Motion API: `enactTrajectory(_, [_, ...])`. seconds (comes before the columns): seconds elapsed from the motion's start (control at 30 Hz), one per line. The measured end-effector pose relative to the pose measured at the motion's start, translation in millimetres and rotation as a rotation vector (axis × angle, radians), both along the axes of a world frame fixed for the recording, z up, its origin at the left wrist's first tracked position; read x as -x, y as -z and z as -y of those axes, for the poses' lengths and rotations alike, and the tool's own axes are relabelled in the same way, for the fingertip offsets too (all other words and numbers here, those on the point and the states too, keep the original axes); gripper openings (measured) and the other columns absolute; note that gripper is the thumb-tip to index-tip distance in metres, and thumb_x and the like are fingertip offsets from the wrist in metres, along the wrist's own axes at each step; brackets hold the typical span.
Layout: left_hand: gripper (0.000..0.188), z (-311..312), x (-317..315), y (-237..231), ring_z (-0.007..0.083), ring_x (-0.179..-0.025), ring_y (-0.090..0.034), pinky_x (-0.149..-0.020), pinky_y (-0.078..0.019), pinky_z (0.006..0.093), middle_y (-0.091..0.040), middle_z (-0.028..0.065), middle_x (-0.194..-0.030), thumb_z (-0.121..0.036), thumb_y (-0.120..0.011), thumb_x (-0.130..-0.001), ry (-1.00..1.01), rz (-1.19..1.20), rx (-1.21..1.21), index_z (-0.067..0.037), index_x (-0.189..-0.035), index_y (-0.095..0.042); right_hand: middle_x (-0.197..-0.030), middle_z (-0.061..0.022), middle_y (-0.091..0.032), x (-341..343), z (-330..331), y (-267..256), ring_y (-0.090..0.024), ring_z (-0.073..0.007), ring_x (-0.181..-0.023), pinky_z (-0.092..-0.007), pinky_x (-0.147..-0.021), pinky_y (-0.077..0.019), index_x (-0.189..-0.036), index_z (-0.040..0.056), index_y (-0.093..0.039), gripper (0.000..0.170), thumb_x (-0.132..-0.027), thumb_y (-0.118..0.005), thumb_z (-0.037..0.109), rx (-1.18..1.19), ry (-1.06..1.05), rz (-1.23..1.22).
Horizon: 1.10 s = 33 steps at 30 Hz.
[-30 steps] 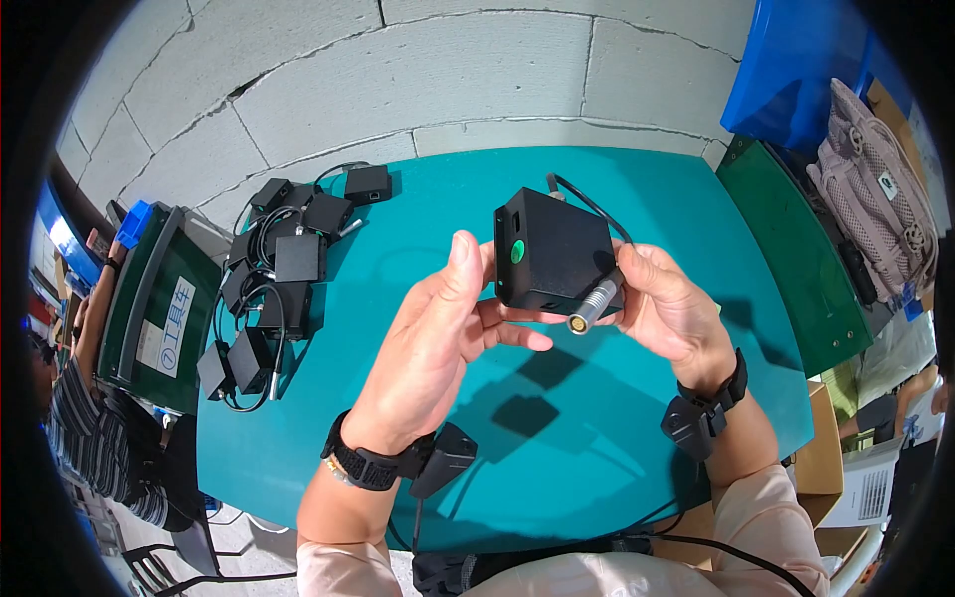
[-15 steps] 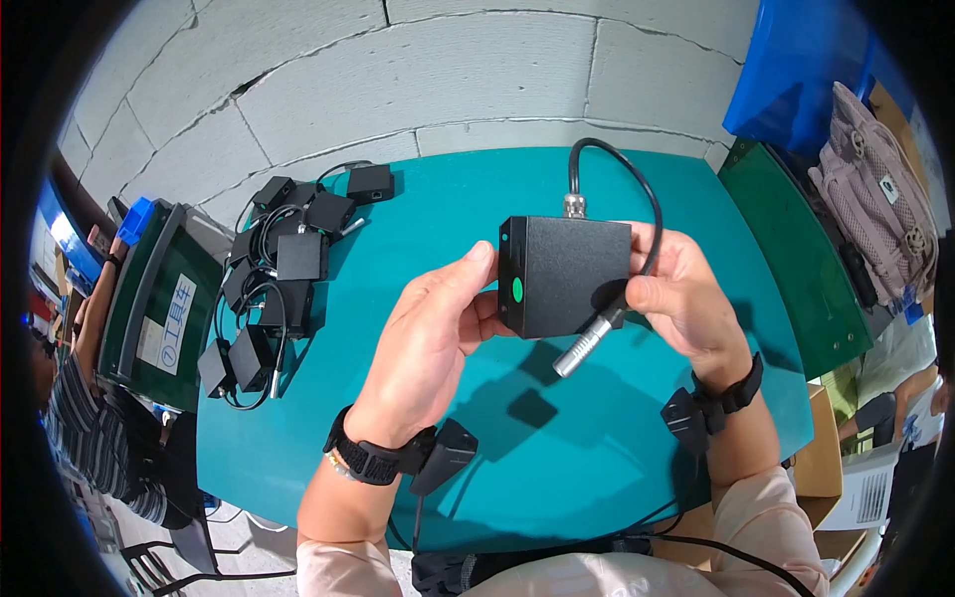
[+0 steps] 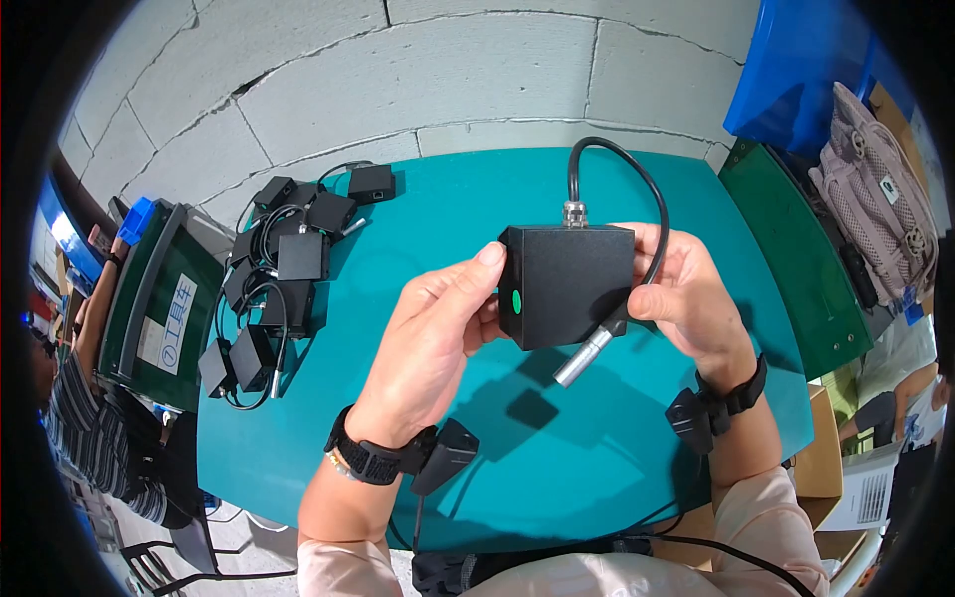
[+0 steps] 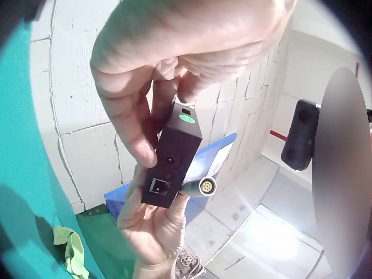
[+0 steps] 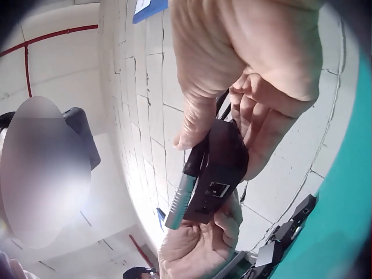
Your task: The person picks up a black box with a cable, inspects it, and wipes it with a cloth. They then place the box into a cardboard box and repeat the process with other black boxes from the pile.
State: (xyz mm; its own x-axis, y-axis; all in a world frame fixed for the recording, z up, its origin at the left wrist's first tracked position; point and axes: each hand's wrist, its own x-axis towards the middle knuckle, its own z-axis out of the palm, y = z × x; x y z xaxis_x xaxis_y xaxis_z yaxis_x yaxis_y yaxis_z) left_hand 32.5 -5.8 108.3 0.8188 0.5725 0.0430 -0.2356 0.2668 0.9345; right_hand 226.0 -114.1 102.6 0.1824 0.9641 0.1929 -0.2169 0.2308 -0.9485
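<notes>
Both hands hold a black box [image 3: 567,284] up over the table. My left hand [image 3: 428,328] grips its left edge, thumb at the upper corner, near a green oval sticker [image 3: 516,301]. At the right side, my right hand [image 3: 691,298] holds the box, fingers behind it and thumb against the cable. A black cable [image 3: 659,199] leaves a metal gland [image 3: 575,213] on top and loops down to a silver connector [image 3: 585,360] in front of the lower right corner. The left wrist view shows a network socket [image 4: 159,186] in one narrow side and the connector's pins.
Several similar black boxes [image 3: 302,257] with cables lie in a cluster on the left of the green table [image 3: 597,478]. A light block wall [image 3: 477,70] stands behind. Green bins flank the table, the left one [image 3: 169,318] labelled. A light green cloth [image 4: 71,253] lies on the table.
The box has tilted so its broad face shows to the head camera, and it sits slightly lower. The connector now points down-left; the left fingers have drawn back behind the box.
</notes>
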Motion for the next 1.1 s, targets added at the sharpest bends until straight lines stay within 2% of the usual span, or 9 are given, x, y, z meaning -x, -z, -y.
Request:
enactTrajectory(0.27, [0.038,0.2,-0.7,1.6,0.0073,-0.073,-0.053,-0.070,-0.0455,0.0245,-0.060,0.0017,-0.084,-0.036,-0.046,-0.094,-0.024,-0.014,0.001,-0.001,-0.099,-0.062,-0.101,-0.0099,-0.060,2.9,3.4,-5.7,-0.057,-0.0154,-0.090,-0.0280,-0.083,-0.0466,-0.117,-0.0088,-0.049,0.062,-0.065,-0.078,0.008,0.024,-0.007,0.054])
enactTrajectory(0.47, [0.036,-1.1,-0.3,3.1,0.0072,-0.072,-0.053,-0.069,-0.0458,0.0247,-0.060,0.0015,-0.082,-0.034,-0.047,-0.094,-0.020,0.001,0.000,-0.002,-0.095,-0.063,-0.100,-0.0099,-0.060,3.8,3.5,-4.9,-0.057,-0.0152,-0.090,-0.0275,-0.082,-0.0468,-0.117,-0.0088,-0.050,0.062,-0.065,-0.078,0.009,0.011,0.002,0.054])
enactTrajectory(1.0, [0.035,-1.4,-0.3,3.7,0.0070,-0.071,-0.053,-0.069,-0.0456,0.0243,-0.061,0.0019,-0.085,-0.033,-0.047,-0.094,-0.043,-0.008,0.011,-0.002,-0.098,-0.062,-0.099,-0.0115,-0.060,3.5,3.6,-4.8,-0.058,-0.0152,-0.087,-0.0266,-0.078,-0.0494,-0.116,-0.0097,-0.049,0.059,-0.067,-0.077,0.006,-0.010,-0.009,0.068])
enactTrajectory(1.1, [0.039,-0.7,0.0,-1.3,0.0075,-0.077,-0.055,-0.071,-0.0447,0.0227,-0.061,0.0023,-0.089,-0.038,-0.046,-0.093,-0.011,-0.011,0.013,-0.002,-0.101,-0.061,-0.098,-0.0117,-0.061,8.8,6.6,-10.5,-0.060,-0.0146,-0.085,-0.0253,-0.075,-0.0503,-0.116,-0.0096,-0.050,0.058,-0.066,-0.077,0.004,-0.040,0.049,0.209])
